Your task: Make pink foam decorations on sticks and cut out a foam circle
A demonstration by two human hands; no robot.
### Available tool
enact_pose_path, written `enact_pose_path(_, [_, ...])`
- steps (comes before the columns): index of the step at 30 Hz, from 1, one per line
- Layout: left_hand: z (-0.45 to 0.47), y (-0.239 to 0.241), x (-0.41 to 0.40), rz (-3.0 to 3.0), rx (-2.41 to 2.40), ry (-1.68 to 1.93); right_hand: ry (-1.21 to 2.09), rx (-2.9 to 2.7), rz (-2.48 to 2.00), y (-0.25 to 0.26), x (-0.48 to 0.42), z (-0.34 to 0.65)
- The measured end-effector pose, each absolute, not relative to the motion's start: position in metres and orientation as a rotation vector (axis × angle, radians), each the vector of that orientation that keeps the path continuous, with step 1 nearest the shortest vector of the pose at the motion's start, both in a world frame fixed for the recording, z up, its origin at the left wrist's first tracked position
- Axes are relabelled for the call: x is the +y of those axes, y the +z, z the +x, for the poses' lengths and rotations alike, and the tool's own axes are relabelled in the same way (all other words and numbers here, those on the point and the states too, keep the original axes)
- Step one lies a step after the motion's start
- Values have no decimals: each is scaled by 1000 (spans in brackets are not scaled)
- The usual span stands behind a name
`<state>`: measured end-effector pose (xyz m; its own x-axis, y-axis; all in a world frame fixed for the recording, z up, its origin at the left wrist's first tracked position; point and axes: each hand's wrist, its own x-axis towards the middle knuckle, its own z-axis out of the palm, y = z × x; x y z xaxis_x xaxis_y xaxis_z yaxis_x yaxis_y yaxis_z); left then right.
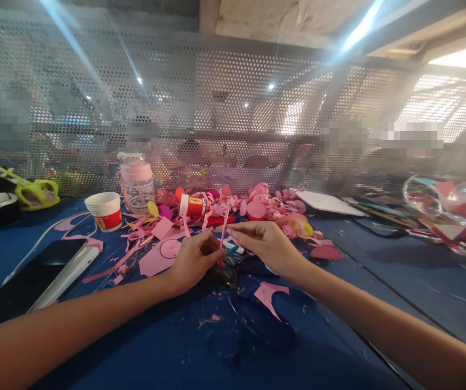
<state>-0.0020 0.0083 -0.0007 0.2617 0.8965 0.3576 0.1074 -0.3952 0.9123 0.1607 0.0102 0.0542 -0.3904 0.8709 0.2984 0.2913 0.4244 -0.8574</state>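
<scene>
Paper strip (224,223), thin and pink, stands almost upright between the two hands, which meet over the blue table (399,271). The left hand (194,261) is curled nearly closed, thumb and fingertips nipping the strip's lower end; the right hand (264,244) is narrowed to a pinch, its fingertips (233,231) on the strip a little higher up. Held at two points like this, so limp a strip probably keeps straight and off the clutter.

Just beyond the fingertips lies a heap of pink paper scraps (257,208) with a small red tube (192,206) lying in it, close enough to reach without stretching. Further out past the left hand stand a red and white cup (105,211) and a bottle (136,184) with a pink lid, upright and apart from the scraps. A phone (33,281) lies flat outside the left forearm. Something dark sits under the hands (too hidden to name). A cut pink piece (271,295) lies below the right wrist.
</scene>
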Motion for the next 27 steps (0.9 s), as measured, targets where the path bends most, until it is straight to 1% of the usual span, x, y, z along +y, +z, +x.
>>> enact_pose_path(27, [-1,-3,8,1804,958,1200,803,-1969,-1023,53,5,160])
